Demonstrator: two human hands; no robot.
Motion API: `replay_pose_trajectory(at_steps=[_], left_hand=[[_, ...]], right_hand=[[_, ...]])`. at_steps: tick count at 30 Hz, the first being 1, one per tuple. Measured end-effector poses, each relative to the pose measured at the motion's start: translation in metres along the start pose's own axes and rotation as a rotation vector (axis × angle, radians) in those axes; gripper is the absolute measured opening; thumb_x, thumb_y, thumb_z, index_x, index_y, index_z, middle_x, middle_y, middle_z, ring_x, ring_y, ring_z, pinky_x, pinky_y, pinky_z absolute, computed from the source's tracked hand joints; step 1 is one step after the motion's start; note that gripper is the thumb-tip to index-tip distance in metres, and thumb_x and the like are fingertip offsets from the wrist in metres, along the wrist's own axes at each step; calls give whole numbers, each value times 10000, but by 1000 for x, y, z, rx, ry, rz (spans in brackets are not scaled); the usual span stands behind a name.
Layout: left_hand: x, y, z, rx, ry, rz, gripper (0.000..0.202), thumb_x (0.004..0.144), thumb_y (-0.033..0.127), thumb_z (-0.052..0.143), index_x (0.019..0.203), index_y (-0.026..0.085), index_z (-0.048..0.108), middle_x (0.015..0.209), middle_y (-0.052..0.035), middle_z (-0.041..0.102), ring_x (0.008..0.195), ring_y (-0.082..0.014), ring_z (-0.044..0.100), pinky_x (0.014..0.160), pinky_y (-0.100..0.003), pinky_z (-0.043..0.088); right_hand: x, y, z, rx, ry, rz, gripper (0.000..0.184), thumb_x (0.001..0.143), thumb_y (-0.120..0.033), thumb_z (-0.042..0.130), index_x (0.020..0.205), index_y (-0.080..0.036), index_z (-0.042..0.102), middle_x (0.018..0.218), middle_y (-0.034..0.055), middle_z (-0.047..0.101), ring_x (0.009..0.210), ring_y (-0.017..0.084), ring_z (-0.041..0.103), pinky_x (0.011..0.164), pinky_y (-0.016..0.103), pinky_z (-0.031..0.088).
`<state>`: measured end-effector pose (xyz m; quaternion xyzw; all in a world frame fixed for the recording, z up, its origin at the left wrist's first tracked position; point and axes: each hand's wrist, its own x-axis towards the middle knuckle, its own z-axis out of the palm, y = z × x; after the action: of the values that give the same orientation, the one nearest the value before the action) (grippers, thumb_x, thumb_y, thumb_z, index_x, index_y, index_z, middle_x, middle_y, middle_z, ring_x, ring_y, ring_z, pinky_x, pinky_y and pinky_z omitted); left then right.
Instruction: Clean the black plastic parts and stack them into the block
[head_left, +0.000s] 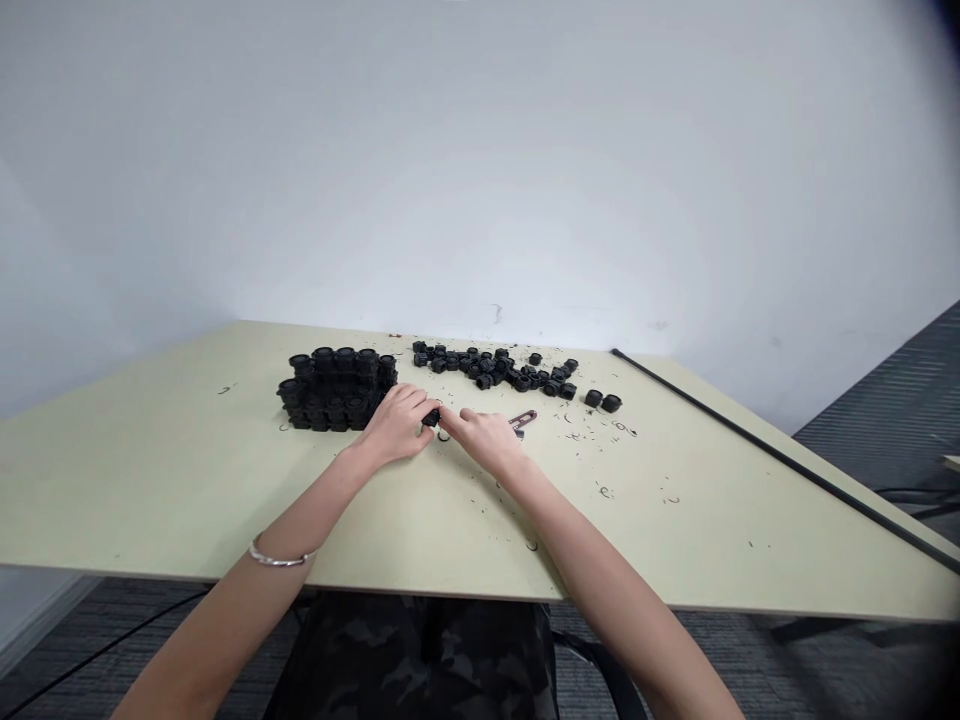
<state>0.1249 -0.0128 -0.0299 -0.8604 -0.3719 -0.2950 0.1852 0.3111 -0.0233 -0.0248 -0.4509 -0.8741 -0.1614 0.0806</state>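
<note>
Now your left hand point(399, 420) pinches a black part point(431, 417) beside the stack point(337, 405). Your right hand point(484, 437) curls close by; whether it grips the tool point(523, 419), I can't tell.

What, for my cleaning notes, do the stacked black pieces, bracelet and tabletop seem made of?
Stacked black pieces: probably molded plastic or rubber, dull, given uniform black and rounded rims. Bracelet: likely polished metal, from its bright silvery glints. Tabletop: perhaps matte laminate, from its even, pale surface.

Matt plastic parts point(335, 392), shiny metal bracelet point(280, 562)
</note>
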Motion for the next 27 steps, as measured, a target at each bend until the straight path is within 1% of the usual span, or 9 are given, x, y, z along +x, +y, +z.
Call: replay_pose_trajectory(at_steps=[3,9,14,18,20,21,24,27], left_hand=[[0,-2,-1,14,2,34,274,705,148,499,954,175,609,801,-65,581,854,-232,519,861,-416,416],[1,-3,-3,52,20,69,295,719,128,480,974,172,621,819,-72,585,890,-230,530,909,-427,407],[1,-5,-4,104,75,71,331,737,136,479,1017,217,635,833,-66,619,984,-238,551,989,-470,354],[1,-9,-8,149,140,40,349,743,135,491,1043,244,634,850,-62,628,1018,-244,549,1008,-477,332],[0,-12,-10,150,194,-13,345,756,144,496,1061,242,623,870,-65,618,998,-244,549,1001,-478,337],[0,-13,-12,145,234,-62,334,765,157,503,1070,236,616,875,-67,607,981,-245,548,988,-480,350],[1,-17,-15,96,412,-279,292,782,247,555,1067,202,604,946,-94,549,963,-254,533,919,-463,412],[3,-20,-18,-46,596,-473,305,792,329,575,1056,176,580,1083,-125,485,1024,-249,519,887,-412,456]], right_hand=[[0,0,-1,10,-12,17,341,965,-309,298,1280,-287,429,839,64,639,645,157,614,552,235,317],[1,1,1,113,49,42,379,967,-434,256,1233,-288,484,793,42,630,607,133,577,527,233,248],[3,2,3,226,113,81,403,970,-449,237,1255,-303,483,807,27,639,628,115,552,524,223,228],[5,2,4,223,141,126,419,968,-462,227,1264,-305,479,841,33,651,635,114,559,533,219,244],[5,2,5,187,123,147,426,968,-465,221,1244,-289,493,836,41,654,637,121,570,538,219,261],[5,2,5,166,109,154,425,968,-462,221,1239,-281,494,827,45,655,636,125,576,542,219,271],[5,3,7,121,72,162,409,971,-446,227,1243,-266,474,822,54,660,641,141,593,555,220,299],[5,4,8,105,44,159,387,972,-431,229,1195,-256,493,834,58,665,658,154,608,556,223,311]])
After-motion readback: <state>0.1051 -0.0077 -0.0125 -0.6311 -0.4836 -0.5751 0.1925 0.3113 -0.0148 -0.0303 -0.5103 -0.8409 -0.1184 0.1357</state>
